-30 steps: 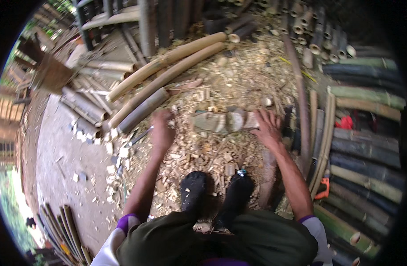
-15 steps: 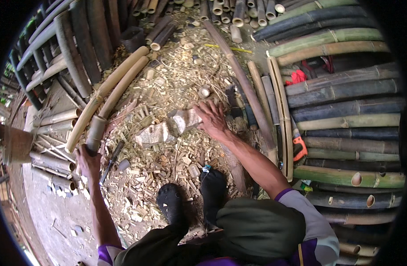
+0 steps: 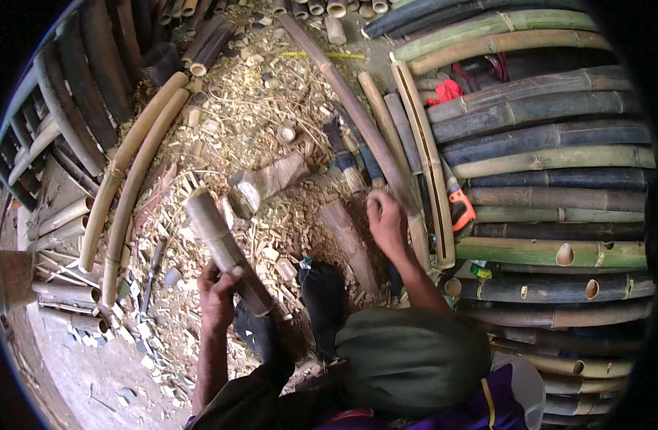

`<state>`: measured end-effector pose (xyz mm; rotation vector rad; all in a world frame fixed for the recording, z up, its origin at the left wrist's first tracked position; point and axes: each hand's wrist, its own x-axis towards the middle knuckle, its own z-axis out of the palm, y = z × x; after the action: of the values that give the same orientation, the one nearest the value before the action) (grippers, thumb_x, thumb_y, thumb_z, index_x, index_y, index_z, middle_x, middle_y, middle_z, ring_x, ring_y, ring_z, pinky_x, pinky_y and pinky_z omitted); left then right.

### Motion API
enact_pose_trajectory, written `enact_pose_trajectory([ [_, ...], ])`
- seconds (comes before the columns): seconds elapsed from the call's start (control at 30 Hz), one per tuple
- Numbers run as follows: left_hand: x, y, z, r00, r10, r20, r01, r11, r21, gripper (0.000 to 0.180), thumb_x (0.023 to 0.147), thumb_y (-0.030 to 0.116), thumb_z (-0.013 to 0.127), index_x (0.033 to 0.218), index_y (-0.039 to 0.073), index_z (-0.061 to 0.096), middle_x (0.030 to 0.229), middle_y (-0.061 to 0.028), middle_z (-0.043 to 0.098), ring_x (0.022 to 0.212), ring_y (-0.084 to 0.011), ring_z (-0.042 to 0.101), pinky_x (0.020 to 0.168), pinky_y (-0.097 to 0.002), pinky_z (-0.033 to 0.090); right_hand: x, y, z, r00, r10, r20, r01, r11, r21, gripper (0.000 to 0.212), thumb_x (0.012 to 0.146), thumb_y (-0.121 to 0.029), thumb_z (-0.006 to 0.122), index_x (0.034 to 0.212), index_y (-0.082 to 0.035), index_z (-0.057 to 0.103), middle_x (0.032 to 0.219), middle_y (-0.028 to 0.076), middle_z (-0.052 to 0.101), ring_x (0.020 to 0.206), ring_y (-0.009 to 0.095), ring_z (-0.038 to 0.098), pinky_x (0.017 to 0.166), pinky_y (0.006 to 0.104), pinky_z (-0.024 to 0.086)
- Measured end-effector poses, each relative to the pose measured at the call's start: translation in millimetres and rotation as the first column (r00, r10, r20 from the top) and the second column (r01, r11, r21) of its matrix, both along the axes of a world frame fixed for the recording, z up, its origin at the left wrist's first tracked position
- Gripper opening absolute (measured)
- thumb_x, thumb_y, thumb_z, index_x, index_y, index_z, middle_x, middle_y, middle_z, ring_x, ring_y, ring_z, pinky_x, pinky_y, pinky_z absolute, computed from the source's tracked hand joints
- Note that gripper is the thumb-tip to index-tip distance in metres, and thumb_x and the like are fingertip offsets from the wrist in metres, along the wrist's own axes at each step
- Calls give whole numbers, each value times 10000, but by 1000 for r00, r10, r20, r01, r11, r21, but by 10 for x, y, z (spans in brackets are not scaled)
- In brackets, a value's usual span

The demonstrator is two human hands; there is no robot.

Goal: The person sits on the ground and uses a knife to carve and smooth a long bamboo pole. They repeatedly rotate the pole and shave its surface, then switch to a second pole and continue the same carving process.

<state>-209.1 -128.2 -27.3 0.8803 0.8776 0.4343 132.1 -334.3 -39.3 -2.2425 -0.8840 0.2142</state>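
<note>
My left hand [image 3: 218,290] is wrapped round a short brown-grey bamboo section [image 3: 227,247], which tilts above my dark-shod feet, its pale end pointing away from me. My right hand [image 3: 387,218] is closed with curled fingers over the ground on the right; whatever is in it, if anything, is hidden. Just beyond it lie tools with dark handles [image 3: 337,143]. A brown slab of wood [image 3: 350,247] rests to the left of my right hand. In the middle, a notched wood block [image 3: 275,179] lies among the chips.
Wood chips [image 3: 221,129] cover the ground. Two long pale bamboo poles [image 3: 131,186] lie at the left. Along the right are a slotted bamboo pole [image 3: 425,158], an orange-handled saw [image 3: 461,209] and a stack of bamboo poles [image 3: 551,161]. A yellow strip [image 3: 322,55] lies at the back.
My left hand has brought the bamboo section from the far left toward the middle, above my feet. The right hand has left the notched block and moved right and nearer, its fingers now curled.
</note>
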Motion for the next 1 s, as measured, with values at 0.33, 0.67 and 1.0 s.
enact_pose_trajectory([
  [0.33, 585, -148, -370, 999, -32, -12, 33, 992, 122, 445, 918, 193, 774, 1248, -75, 643, 1089, -124, 725, 992, -201, 668, 939, -373, 512, -1610, -160, 178, 448, 522, -726, -785, 618, -40, 236, 960, -214, 688, 1002, 17, 710, 885, 232, 714, 826, 338, 726, 764, 439, 539],
  [0.67, 640, -71, -669, 998, -51, -42, 55, 991, 124, 458, 918, 177, 790, 1269, -83, 652, 1083, -127, 741, 965, -189, 692, 900, -353, 548, -347, -797, 77, 1000, -8, -20, -3, 868, -496, 229, 1019, -221, 609, 1109, -18, 664, 970, 205, 705, 932, 378, 689, 840, 473, 519],
  [1.0, 771, -85, -650, 993, -81, 91, 84, 996, -27, 531, 906, 182, 806, 1320, -74, 595, 1153, -142, 700, 1038, -230, 684, 941, -388, 552, 265, -2228, -1394, 999, -33, -35, 6, 806, -592, 409, 854, -245, 733, 1136, 17, 595, 1044, 238, 650, 999, 393, 645, 877, 497, 511],
])
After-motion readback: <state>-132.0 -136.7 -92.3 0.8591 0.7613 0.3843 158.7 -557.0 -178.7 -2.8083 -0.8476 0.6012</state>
